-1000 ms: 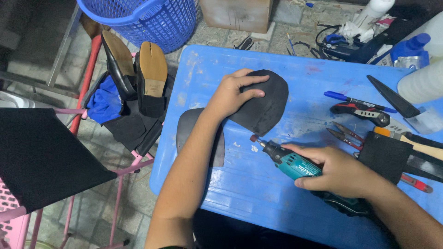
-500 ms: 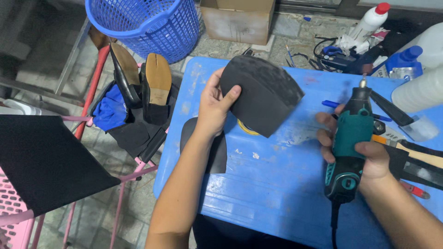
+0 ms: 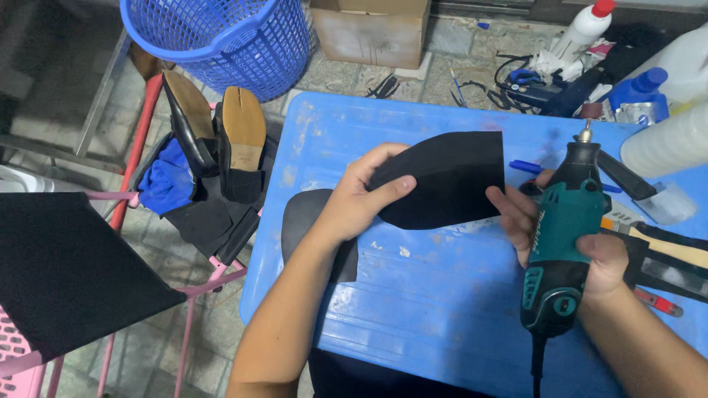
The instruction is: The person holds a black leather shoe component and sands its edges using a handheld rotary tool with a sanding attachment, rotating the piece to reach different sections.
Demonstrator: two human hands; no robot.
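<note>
My left hand (image 3: pixel 358 197) grips the left end of a black rubber sole piece (image 3: pixel 450 177) and holds it lifted above the blue plastic table (image 3: pixel 413 295). My right hand (image 3: pixel 582 247) is wrapped around a teal and black rotary tool (image 3: pixel 564 236), held upright with its tip pointing away from me; its fingertips touch the sole piece's right edge. A second black sole piece (image 3: pixel 310 228) lies flat on the table under my left wrist.
A blue mesh basket (image 3: pixel 221 40) and a cardboard box (image 3: pixel 369 29) stand on the floor beyond the table. Two shoes (image 3: pixel 217 140) rest soles-up on a pink stand at left. Black sheet (image 3: pixel 66 265) lies lower left. Pliers, knives and white bottles (image 3: pixel 664 140) crowd the table's right side.
The sole piece went from lying on the table to being lifted and turned in my left hand. My right hand raised the rotary tool from flat to upright beside it.
</note>
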